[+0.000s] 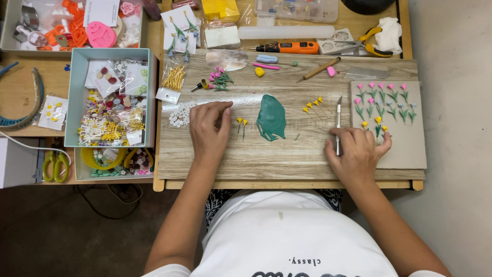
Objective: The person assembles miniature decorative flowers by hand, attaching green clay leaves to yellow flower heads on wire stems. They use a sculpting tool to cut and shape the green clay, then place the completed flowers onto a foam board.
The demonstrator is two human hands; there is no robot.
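Observation:
My left hand (209, 128) rests flat on the wooden work board (287, 164), fingers apart, holding nothing. Just right of it lie two tiny yellow clay tulips (241, 123) on green stems, and beyond them a flat sheet of green clay (270, 117). My right hand (357, 154) grips a slim craft knife (338, 115), blade pointing away from me. Several yellow tulips (313, 105) lie left of the blade. A grey tile (405, 149) beside my right hand carries rows of pink, blue and yellow clay tulips (383, 100).
A teal box (75, 97) of small flower charms stands left of the board. Behind lie an orange rotary tool (288, 47), a clear roller (286, 32), a wooden-handled tool (321, 68), yellow pliers (370, 43), pink tulips (219, 78), white discs (180, 116). Green scissors (54, 165) sit lower left.

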